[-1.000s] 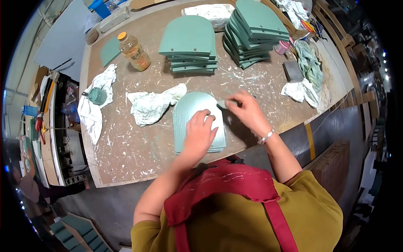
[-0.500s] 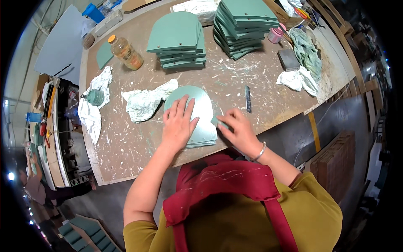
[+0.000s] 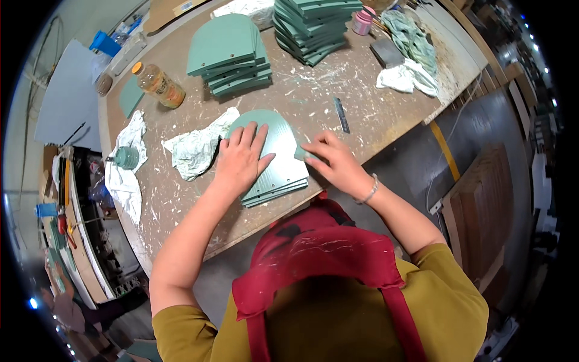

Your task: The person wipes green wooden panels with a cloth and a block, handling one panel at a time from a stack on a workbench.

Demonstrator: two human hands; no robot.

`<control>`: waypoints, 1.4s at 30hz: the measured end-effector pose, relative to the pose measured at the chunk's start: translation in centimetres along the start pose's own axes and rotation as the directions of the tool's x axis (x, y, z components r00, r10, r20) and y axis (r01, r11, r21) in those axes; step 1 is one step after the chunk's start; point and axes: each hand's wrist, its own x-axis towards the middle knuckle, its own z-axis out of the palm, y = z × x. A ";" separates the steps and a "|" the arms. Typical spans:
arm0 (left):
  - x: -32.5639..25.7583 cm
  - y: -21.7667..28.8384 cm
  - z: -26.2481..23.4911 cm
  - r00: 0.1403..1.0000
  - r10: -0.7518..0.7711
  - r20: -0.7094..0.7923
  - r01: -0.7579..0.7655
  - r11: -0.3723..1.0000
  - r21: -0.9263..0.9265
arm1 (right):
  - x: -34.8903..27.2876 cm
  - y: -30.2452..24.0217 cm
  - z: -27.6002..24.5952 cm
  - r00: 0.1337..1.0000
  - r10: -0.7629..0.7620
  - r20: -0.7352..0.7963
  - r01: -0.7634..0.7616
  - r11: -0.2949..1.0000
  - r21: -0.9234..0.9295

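White cloth [image 3: 194, 146]: nine o'clock of panels [image 3: 278, 158]. Panels: under spread left hand [image 3: 237, 160], nine o'clock from right hand [image 3: 335, 161], pinching green piece [image 3: 300, 154].

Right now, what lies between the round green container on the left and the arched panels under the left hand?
In the head view, a crumpled white cloth lies there, beside the panels; bare tabletop separates it from the cloth beneath the container.

Left hand [image 3: 238, 161] hides part of panel [image 3: 278, 142]; stack [image 3: 310, 33] cropped above.
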 end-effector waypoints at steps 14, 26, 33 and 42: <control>1.8 -3.1 0.8 0.938 0.346 -0.024 -0.346 0.938 0.010 | -6.2 -7.9 6.7 0.952 -0.096 -0.290 0.025 0.970 -0.240; 1.5 -3.7 1.5 0.942 0.331 -0.058 -0.332 0.943 -0.007 | -4.5 -8.8 11.0 0.952 -0.060 -0.299 -0.054 0.931 -0.360; 1.8 -3.5 1.9 0.941 0.333 -0.062 -0.335 0.942 -0.024 | -2.7 -9.9 14.2 0.957 -0.169 -0.237 0.106 0.961 -0.257; 2.0 -3.4 1.7 0.941 0.336 -0.040 -0.338 0.940 -0.039 | -6.2 -5.4 5.6 0.843 0.062 -0.535 -0.333 0.840 -0.427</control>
